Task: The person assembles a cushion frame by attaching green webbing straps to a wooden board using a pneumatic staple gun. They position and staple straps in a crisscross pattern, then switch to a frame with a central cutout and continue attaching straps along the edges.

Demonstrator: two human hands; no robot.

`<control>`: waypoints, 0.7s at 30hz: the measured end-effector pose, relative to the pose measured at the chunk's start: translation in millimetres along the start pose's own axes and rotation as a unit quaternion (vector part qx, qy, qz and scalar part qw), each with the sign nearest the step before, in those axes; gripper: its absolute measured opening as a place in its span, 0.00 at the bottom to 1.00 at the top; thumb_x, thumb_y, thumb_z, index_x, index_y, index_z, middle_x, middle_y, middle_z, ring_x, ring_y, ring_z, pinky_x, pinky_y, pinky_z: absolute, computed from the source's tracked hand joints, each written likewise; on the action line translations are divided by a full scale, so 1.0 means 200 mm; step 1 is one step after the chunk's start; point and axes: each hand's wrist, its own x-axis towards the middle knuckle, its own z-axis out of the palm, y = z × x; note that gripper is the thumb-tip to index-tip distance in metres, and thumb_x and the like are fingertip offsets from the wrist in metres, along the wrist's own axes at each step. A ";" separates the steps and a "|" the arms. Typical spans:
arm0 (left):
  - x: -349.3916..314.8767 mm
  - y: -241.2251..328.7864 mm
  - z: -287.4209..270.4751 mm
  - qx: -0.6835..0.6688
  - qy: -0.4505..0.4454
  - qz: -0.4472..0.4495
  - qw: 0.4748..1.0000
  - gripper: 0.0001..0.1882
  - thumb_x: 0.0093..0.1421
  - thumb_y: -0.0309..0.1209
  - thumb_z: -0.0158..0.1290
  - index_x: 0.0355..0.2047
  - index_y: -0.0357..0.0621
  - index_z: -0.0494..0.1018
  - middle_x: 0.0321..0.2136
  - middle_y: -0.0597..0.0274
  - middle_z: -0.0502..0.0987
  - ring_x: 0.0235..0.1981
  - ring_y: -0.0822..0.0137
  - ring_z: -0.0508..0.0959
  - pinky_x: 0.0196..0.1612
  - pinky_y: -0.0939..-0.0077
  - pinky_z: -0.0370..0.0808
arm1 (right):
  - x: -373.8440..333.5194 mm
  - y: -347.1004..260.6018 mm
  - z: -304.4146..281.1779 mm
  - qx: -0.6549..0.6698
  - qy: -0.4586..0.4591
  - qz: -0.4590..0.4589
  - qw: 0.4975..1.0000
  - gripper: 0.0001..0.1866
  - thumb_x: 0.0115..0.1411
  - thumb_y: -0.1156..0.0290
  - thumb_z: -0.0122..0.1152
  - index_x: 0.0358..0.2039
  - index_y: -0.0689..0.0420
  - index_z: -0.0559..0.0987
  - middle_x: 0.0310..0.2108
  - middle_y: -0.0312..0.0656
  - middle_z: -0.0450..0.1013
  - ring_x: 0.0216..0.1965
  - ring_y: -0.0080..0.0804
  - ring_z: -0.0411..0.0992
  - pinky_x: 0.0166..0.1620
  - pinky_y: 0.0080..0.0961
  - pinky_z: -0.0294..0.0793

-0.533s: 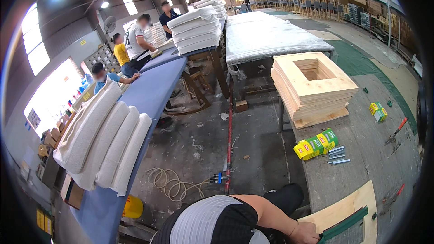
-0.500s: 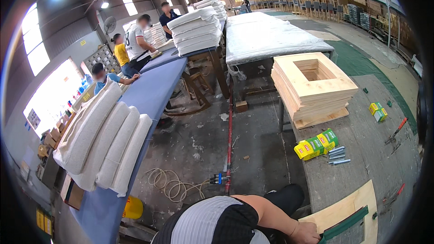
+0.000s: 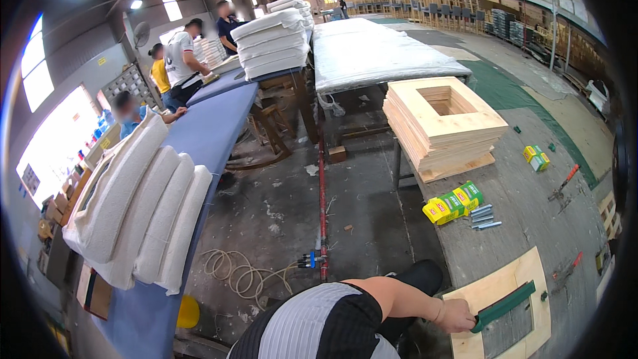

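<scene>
**Left hand [image 3: 458, 316] grasping one end of a dark green strip [image 3: 505, 304]: the far end could stray**

The fingers look closed over the strip's near end, though the fingertips are too small to read well; the right hand is out of view, so its grip cannot be told. The strip lies along the opening of a plywood frame [image 3: 531, 267] at the near end of the workbench [image 3: 531, 219]. No hand shows on its far end, so a pull from the near end might skew it or fold it into the opening. The frame seems to lie loose, with no clamp in sight; a sideways tug could slide it.

Farther along, metal rods [image 3: 484, 217] lie beside a yellow-and-green box [image 3: 455, 203]. They are loose, and a brushing forearm could set one rolling (the bench edge is near). A red-handled tool [image 3: 570, 264] to the right of the frame could catch a sleeve or the strip.

Beyond the box, the stack of plywood frames [image 3: 452, 126] has uneven edges; a knock there might shift its upper layers.
</scene>
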 end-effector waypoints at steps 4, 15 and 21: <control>0.08 0.03 -0.03 -0.066 -0.088 -0.132 0.985 0.11 0.62 0.42 0.55 0.32 0.48 0.74 0.28 0.51 0.80 0.32 0.43 0.80 0.35 0.47 0.76 | -0.26 0.13 -0.36 0.017 0.101 -0.023 0.994 0.20 0.69 0.72 0.56 0.61 0.54 0.70 0.49 0.40 0.75 0.29 0.23 0.71 0.32 0.21 0.75; 0.38 -0.11 -0.27 -0.564 -0.077 -0.535 0.624 0.15 0.73 0.36 0.51 0.46 0.35 0.78 0.32 0.56 0.84 0.29 0.67 0.83 0.36 0.73 0.82 | -0.96 -0.09 -0.28 -0.392 -0.028 -0.153 0.907 0.30 0.53 0.58 0.76 0.55 0.54 0.78 0.41 0.50 0.79 0.42 0.47 0.80 0.47 0.38 0.80; 0.52 -0.05 -0.30 -0.508 -0.136 -0.532 0.663 0.17 0.74 0.39 0.53 0.44 0.33 0.79 0.29 0.59 0.83 0.27 0.70 0.81 0.33 0.74 0.80 | -0.76 -0.11 -0.15 -0.558 -0.146 -0.201 0.792 0.25 0.57 0.49 0.69 0.49 0.50 0.78 0.36 0.48 0.78 0.40 0.51 0.80 0.41 0.48 0.78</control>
